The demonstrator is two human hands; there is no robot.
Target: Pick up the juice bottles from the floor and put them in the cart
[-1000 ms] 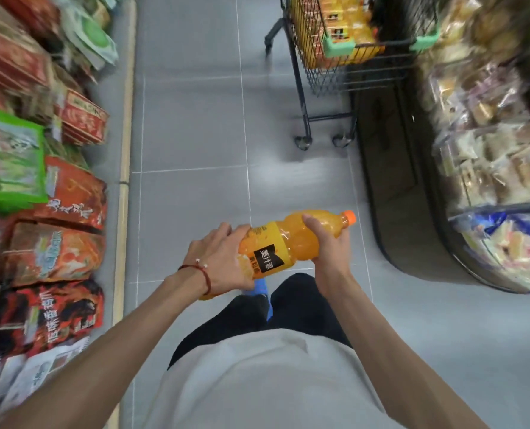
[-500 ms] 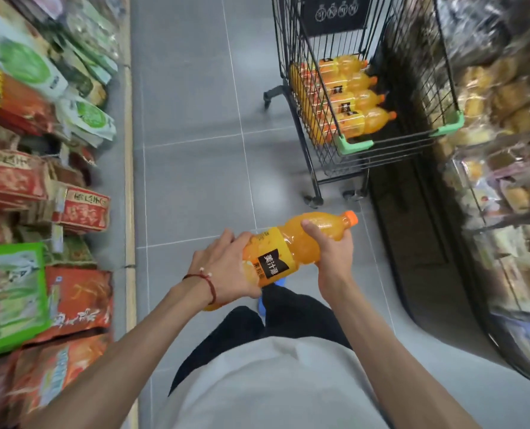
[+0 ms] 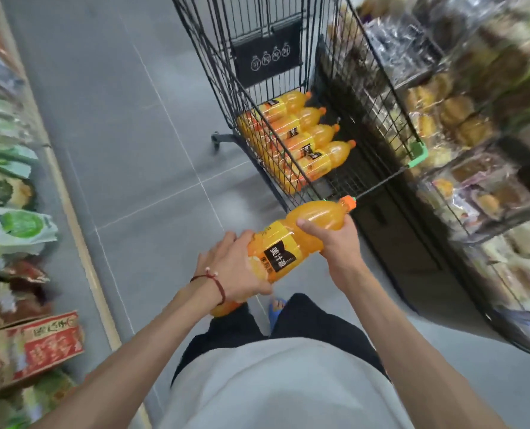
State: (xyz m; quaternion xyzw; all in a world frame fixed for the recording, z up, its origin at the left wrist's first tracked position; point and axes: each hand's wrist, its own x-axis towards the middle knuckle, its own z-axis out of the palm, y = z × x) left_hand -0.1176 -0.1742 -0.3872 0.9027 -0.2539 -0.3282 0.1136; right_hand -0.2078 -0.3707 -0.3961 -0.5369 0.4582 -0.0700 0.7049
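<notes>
I carry a large orange juice bottle [image 3: 301, 236] with a yellow-and-black label, lying sideways with its orange cap pointing right. My left hand [image 3: 232, 267] grips its base end; my right hand [image 3: 338, 239] grips it near the neck. The bottle hangs in front of my waist, just short of the near corner of the black wire cart [image 3: 226, 97]. Inside the cart lie several more juice bottles [image 3: 307, 140], side by side, caps pointing right.
Shelves of snack bags and red boxes [image 3: 38, 345] line the left side. A rack of wrapped baked goods [image 3: 461, 119] stands on the right, close against the cart. Grey tiled floor [image 3: 127, 150] runs between them. My legs and a blue sandal show below.
I have walked closer to the cart, which now looms large right ahead, its inside in full view. Both hands keep the same hold on the bottle.
</notes>
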